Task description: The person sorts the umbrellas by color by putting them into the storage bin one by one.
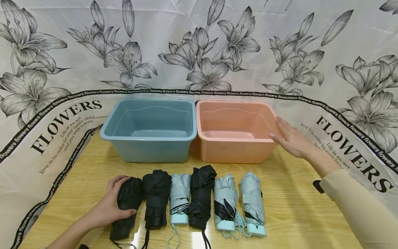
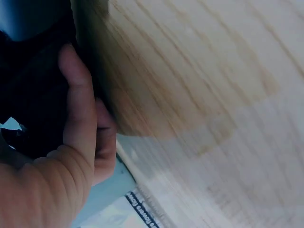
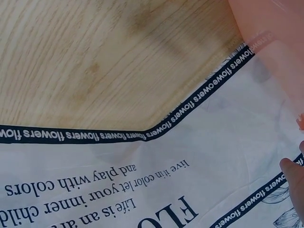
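Note:
At the left end of a row of folded umbrellas, my left hand (image 1: 109, 203) grips a black folded umbrella (image 1: 130, 192), thumb across its near side. In the left wrist view, the thumb (image 2: 78, 102) lies against dark fabric. A second black umbrella (image 1: 156, 193) lies close beside it. Further right come a pale blue-grey umbrella (image 1: 180, 188), another black one (image 1: 201, 193) and two more pale ones (image 1: 226, 193). My right hand (image 1: 293, 140), fingers extended, touches the right rim of the pink bin (image 1: 231, 152). The right wrist view catches only a fingertip beside the pink plastic (image 3: 280, 33).
A blue bin (image 1: 155, 152) stands left of the pink one, rims almost meeting. Both are behind the umbrellas on a wood-grain table (image 1: 292, 193). White flower-printed cloth (image 1: 199, 45) hangs behind and spreads along both sides. Wrist cords trail from the umbrella handles.

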Demonstrator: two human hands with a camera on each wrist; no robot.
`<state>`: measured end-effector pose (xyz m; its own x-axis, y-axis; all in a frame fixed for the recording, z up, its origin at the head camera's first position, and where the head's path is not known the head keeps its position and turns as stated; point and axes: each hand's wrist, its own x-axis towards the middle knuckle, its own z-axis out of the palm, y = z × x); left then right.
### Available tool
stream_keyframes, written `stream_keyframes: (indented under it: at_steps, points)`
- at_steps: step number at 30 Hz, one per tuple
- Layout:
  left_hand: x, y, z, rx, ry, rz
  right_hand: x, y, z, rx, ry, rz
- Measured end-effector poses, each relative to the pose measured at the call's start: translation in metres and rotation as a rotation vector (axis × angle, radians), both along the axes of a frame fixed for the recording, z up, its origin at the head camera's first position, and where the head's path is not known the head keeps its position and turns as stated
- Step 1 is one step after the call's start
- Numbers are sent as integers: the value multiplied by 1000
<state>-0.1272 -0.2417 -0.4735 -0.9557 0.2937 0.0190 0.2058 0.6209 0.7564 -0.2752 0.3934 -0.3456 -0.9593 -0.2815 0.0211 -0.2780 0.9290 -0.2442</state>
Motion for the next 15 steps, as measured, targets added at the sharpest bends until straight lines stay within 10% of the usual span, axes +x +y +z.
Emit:
stream_keyframes:
  at_steps: [15]
  points:
    - [4,-6,24,94,133,114,1,-2,1,7,20,1]
